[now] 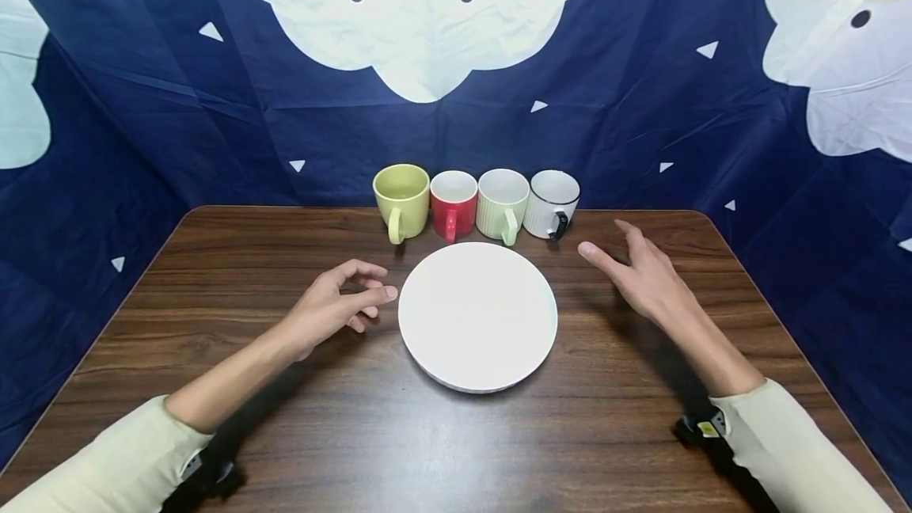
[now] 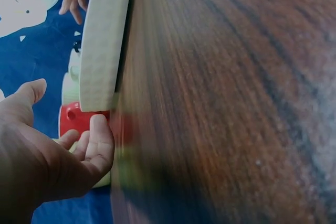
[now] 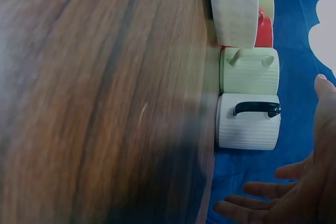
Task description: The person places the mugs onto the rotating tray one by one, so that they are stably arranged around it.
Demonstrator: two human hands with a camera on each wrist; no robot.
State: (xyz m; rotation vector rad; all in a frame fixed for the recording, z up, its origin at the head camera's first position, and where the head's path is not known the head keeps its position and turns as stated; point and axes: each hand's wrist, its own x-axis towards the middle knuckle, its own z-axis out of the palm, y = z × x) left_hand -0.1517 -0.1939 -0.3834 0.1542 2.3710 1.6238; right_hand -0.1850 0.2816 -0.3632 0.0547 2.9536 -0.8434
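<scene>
A thick white round disc (image 1: 477, 317) lies on the wooden table, its flat top bare and its side wall (image 2: 105, 40) faintly dimpled in the left wrist view. My left hand (image 1: 324, 309) hovers just left of the disc, fingers loosely bent around nothing. On the other side, my right hand (image 1: 647, 277) is held above the table with fingers spread, near the white mug (image 3: 249, 129) with a black handle. Behind the disc, that mug ends a row with a yellow-green mug (image 1: 401, 190), a red mug (image 1: 454, 208) and a pale green ribbed mug (image 1: 501, 208).
The dark wood table (image 1: 399, 450) has rounded back corners. Right behind the mugs hangs a navy cloth (image 1: 484, 137) printed with white clouds and triangles, which also rises along both sides. A small black device (image 1: 701, 427) sits at the right wrist.
</scene>
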